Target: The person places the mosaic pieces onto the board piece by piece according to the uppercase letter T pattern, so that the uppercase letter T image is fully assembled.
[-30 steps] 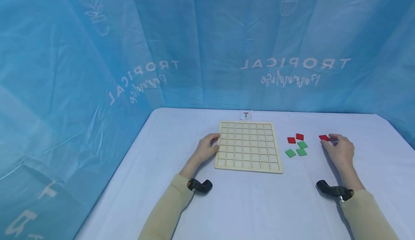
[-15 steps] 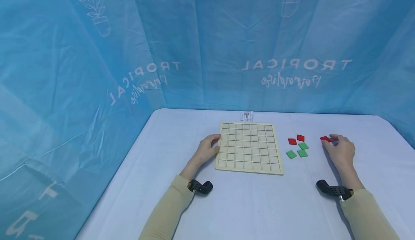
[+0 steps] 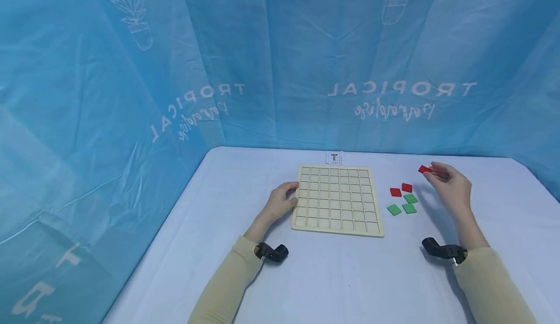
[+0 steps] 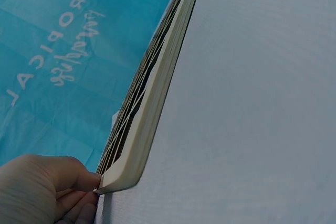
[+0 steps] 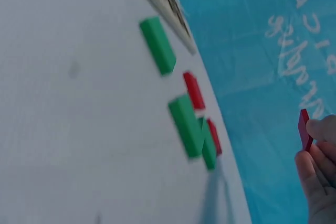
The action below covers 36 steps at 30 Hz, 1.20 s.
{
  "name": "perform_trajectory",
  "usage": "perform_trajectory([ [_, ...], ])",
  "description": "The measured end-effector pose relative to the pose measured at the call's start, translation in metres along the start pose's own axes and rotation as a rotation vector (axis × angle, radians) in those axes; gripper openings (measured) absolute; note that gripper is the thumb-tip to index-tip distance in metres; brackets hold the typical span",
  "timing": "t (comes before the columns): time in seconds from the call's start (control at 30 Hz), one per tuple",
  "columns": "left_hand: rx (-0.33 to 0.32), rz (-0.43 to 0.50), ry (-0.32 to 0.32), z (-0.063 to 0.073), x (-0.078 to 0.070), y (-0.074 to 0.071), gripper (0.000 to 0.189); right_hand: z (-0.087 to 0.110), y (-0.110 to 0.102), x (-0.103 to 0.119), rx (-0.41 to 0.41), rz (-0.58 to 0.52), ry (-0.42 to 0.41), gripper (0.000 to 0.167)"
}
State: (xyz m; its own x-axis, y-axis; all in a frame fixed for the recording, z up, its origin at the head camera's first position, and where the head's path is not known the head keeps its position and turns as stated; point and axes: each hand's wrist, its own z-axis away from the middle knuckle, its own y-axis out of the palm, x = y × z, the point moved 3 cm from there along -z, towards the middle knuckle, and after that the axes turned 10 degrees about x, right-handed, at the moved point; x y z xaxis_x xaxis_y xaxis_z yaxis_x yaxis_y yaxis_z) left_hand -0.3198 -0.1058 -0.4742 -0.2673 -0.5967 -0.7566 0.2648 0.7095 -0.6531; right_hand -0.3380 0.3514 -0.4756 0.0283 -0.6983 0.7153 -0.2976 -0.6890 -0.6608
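Observation:
A pale wooden grid board lies on the white table, its square cells bare. My left hand pinches the board's left edge; in the left wrist view, thumb and fingers of that hand meet at its rim. To the right of the board, my right hand holds a red square tile up above the table. In the right wrist view, this tile is pinched between thumb and fingertips. Two more red tiles and three green tiles lie between the board and my right hand.
A small card printed with a grid and a red-and-green T shape lies behind the board. Blue curtains hang along the table's back and left side. Each wrist wears a black camera mount.
My right hand has lifted the red tile from the table and moved it up and slightly left. My left hand stays at the board's edge.

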Motion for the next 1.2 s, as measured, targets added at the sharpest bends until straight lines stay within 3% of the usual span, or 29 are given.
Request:
perform_trajectory([
  [0.13,-0.001,0.001,0.000,-0.001,0.001,0.000,0.049,-0.024,0.025,-0.008,-0.009,-0.011,-0.080,0.057],
  [0.27,-0.001,0.006,0.003,-0.001,0.002,0.000,0.049,-0.034,0.048,0.010,0.024,-0.058,-0.124,0.057],
  [0.33,-0.003,0.004,0.001,-0.001,0.002,0.000,0.049,-0.034,0.057,0.028,0.044,-0.080,-0.143,0.056],
  [0.57,-0.007,0.003,-0.002,0.001,0.002,-0.001,0.049,-0.004,0.070,0.128,0.206,-0.267,-0.207,0.050],
  [0.67,-0.004,-0.001,-0.003,0.001,0.000,0.000,0.049,0.001,0.077,0.151,0.249,-0.283,-0.255,0.047],
  [0.93,0.000,-0.007,0.001,0.000,0.000,0.001,0.050,-0.004,0.116,0.162,0.288,-0.342,-0.291,0.041],
  [0.97,0.000,-0.007,0.005,0.000,0.000,0.001,0.050,0.003,0.114,0.174,0.279,-0.315,-0.286,0.042],
  [1.2,0.005,-0.004,0.013,0.001,-0.001,0.000,0.049,0.003,0.140,0.176,0.309,-0.338,-0.284,0.042],
])
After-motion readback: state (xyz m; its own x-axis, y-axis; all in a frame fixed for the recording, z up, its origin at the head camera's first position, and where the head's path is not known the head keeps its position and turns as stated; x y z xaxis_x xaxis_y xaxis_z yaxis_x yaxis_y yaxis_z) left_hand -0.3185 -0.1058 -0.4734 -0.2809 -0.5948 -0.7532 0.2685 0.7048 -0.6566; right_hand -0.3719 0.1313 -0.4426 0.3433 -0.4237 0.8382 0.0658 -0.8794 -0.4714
